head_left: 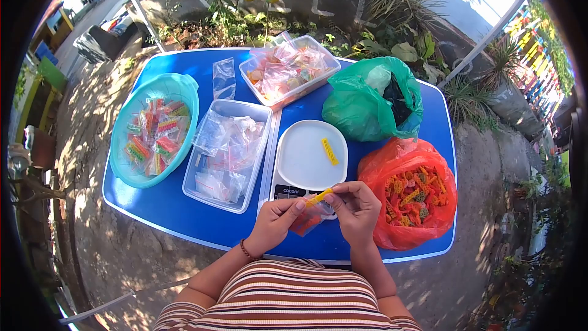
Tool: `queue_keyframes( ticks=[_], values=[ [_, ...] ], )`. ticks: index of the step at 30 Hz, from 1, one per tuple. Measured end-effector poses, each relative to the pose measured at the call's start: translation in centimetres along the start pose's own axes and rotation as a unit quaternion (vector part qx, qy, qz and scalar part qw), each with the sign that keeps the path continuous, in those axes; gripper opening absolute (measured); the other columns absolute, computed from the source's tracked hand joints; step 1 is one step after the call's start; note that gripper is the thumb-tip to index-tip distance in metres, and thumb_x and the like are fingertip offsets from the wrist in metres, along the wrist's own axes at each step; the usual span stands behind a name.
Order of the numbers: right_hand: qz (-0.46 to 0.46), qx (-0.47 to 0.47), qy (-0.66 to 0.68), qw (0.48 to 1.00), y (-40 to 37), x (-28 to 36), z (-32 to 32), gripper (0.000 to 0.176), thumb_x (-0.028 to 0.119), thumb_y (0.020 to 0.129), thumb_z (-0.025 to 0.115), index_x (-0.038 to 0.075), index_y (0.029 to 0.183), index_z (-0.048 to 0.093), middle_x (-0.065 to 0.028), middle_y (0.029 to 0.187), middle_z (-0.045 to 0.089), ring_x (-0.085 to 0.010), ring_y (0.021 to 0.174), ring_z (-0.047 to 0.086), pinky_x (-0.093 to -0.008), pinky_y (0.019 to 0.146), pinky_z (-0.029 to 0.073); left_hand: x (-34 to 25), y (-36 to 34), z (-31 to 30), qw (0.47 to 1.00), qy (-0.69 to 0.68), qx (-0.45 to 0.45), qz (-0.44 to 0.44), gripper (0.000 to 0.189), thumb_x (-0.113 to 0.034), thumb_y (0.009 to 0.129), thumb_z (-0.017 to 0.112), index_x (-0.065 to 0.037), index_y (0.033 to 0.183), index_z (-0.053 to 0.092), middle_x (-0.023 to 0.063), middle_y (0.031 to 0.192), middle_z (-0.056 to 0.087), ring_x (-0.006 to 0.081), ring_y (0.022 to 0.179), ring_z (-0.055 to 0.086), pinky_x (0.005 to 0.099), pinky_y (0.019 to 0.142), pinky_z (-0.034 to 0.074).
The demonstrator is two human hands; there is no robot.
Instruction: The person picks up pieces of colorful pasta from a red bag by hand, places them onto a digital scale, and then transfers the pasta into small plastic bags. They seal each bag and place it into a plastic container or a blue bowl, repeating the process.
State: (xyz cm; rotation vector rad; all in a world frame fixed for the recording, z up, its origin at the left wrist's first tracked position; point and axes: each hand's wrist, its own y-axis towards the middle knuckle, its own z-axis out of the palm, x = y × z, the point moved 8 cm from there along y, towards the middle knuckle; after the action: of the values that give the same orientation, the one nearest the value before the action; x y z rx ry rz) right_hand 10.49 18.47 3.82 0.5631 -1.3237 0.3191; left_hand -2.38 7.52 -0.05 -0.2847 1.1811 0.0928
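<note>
A striped shirt [300, 294] is nearest. Clocked from the scale [300, 162], the basin [144, 179] of packets [168, 125] and the tray [262, 141] of clear bags [229, 147] lie at nine. The left hand [275, 219], at seven, pinches a small bag [306, 223]. The tub [306, 90] is at twelve. The right hand [358, 207], at five, pinches a yellow piece [321, 196] against the small bag. The green bag [355, 107] is between one and two, the red bag [404, 237] at four.

extends left forearm [217, 274] and right forearm [372, 266] forward, curls fingers [349, 188] toward thumbs [295, 209] in a pinch with left hand [274, 224] and right hand [358, 211], holds both near each other.
</note>
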Motion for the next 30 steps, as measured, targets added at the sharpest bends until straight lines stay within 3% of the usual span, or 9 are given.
queue_keyframes(
  ticks=[5,8,11,14,17,20,23,26,30],
  values=[
    [-0.011,0.070,-0.029,0.997,0.1,-0.2,0.0,0.018,-0.010,0.088,0.074,-0.005,0.103,0.065,-0.0087,0.097,0.071,-0.0128,0.091,0.070,-0.0254,0.083,0.057,0.2,-0.1,-0.5,0.999,-0.022,-0.021,-0.009,0.041,-0.032,0.108,0.056,0.001,0.130,0.068,0.0124,0.100,0.077,0.0123,0.081,0.073,0.0239,0.067,0.059],
    [0.003,0.072,-0.049,0.996,0.5,0.0,-1.0,0.016,-0.010,0.088,0.074,-0.005,0.101,0.066,-0.0091,0.098,0.071,-0.0124,0.091,0.069,-0.0250,0.083,0.056,0.3,0.2,-1.0,0.998,0.027,-0.041,0.042,0.043,-0.032,0.110,0.052,0.002,0.130,0.067,0.0110,0.100,0.076,0.0123,0.079,0.072,0.0254,0.069,0.059],
    [0.007,0.004,0.025,1.000,0.5,0.4,-1.0,0.014,-0.010,0.088,0.074,-0.004,0.098,0.067,-0.0084,0.095,0.072,-0.0113,0.090,0.069,-0.0247,0.082,0.056,0.6,0.1,-0.8,1.000,-0.008,-0.008,-0.016,0.040,-0.032,0.108,0.057,0.001,0.128,0.069,0.0097,0.102,0.076,0.0114,0.082,0.072,0.0250,0.071,0.059],
    [0.036,0.023,0.023,0.999,0.1,-0.6,-0.2,0.011,-0.009,0.089,0.073,-0.004,0.096,0.068,-0.0083,0.095,0.072,-0.0102,0.091,0.069,-0.0237,0.080,0.056,0.9,0.4,-0.8,0.999,0.005,-0.030,0.022,0.040,-0.033,0.108,0.057,0.000,0.127,0.070,0.0095,0.099,0.076,0.0107,0.080,0.072,0.0234,0.068,0.058],
    [0.064,0.068,-0.039,0.995,-0.1,-1.0,0.3,0.012,-0.003,0.087,0.077,-0.002,0.096,0.070,-0.0098,0.096,0.072,-0.0138,0.087,0.069,-0.0264,0.077,0.054,0.4,0.1,-0.2,0.999,-0.023,-0.021,-0.010,0.041,-0.033,0.108,0.057,0.000,0.127,0.070,0.0088,0.097,0.076,0.0092,0.077,0.070,0.0222,0.065,0.056],
    [-0.088,0.136,-0.238,0.958,0.4,1.8,1.3,0.013,0.000,0.085,0.079,-0.001,0.096,0.073,-0.0100,0.099,0.071,-0.0180,0.088,0.065,-0.0284,0.079,0.052,0.8,0.2,-0.4,1.000,0.003,-0.016,-0.012,0.042,-0.033,0.109,0.053,0.001,0.128,0.068,0.0085,0.093,0.075,0.0108,0.072,0.070,0.0234,0.064,0.059],
    [-0.126,0.176,-0.252,0.943,0.3,2.5,2.5,0.013,0.007,0.083,0.081,0.002,0.094,0.076,-0.0109,0.108,0.069,-0.0235,0.098,0.060,-0.0318,0.081,0.049,1.1,0.3,-0.6,1.000,-0.006,-0.023,-0.001,0.040,-0.032,0.109,0.053,0.001,0.122,0.070,0.0074,0.089,0.074,0.0101,0.067,0.068,0.0229,0.061,0.058],
    [-0.122,0.188,-0.313,0.923,0.0,3.5,3.4,0.012,0.012,0.086,0.079,0.003,0.093,0.076,-0.0123,0.118,0.065,-0.0252,0.110,0.054,-0.0345,0.086,0.048,1.4,0.3,-1.1,0.999,-0.016,-0.049,-0.008,0.040,-0.033,0.107,0.058,0.000,0.127,0.070,0.0054,0.091,0.074,0.0064,0.074,0.066,0.0210,0.062,0.054],
    [-0.087,0.198,-0.296,0.930,-0.1,1.7,3.4,0.013,0.014,0.086,0.077,0.004,0.093,0.076,-0.0121,0.123,0.062,-0.0292,0.112,0.052,-0.0381,0.091,0.046,1.1,0.2,-0.7,0.999,-0.026,-0.027,-0.017,0.036,-0.028,0.107,0.059,0.001,0.124,0.070,0.0050,0.093,0.074,0.0065,0.079,0.066,0.0207,0.067,0.054]
  ],
)
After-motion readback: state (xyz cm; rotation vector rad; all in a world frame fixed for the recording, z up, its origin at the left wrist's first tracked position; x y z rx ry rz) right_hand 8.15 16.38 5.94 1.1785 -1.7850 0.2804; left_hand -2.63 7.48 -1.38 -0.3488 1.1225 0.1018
